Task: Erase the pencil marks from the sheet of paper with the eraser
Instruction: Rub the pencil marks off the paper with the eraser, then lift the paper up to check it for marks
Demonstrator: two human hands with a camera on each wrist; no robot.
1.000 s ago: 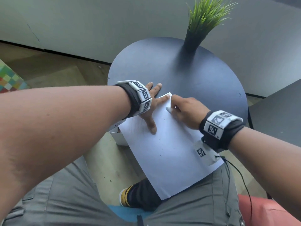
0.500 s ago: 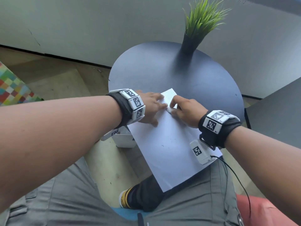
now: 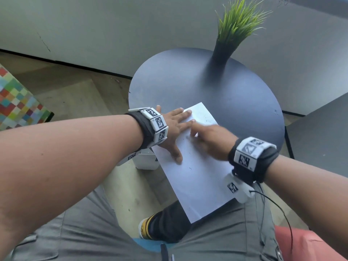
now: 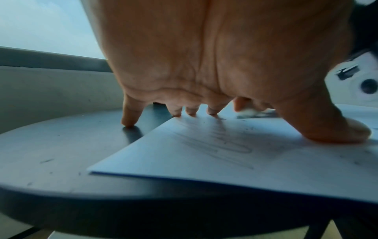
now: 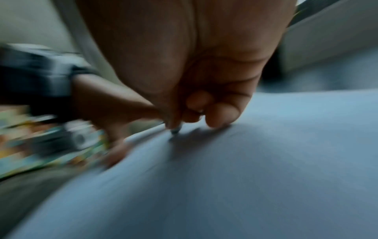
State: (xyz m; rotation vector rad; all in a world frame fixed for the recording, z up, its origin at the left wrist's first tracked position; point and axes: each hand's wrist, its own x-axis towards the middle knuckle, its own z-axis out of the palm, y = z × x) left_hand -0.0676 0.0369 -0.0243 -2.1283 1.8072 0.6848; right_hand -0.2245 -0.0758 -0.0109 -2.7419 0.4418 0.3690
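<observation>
Paper (image 3: 197,178) on round table (image 3: 235,102); left hand (image 3: 174,129) spread flat, pressing it; right hand (image 3: 211,142) beside, pinching blurred eraser (image 4: 247,111).

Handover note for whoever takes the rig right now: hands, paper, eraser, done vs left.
Left hand: flat, fingers spread, pressing the sheet of paper onto the round table; the little finger lies on the table, off the sheet.
Right hand: pinching the eraser, tip down on the sheet beside the left fingers; blurred, mid-stroke.
The sheet's near end overhangs the table, above the lap.
Done: cannot tell how much; dark crumbs lie on the sheet.
Left: pencil scribbles under the left palm remain; faint marks near the far corner.
</observation>
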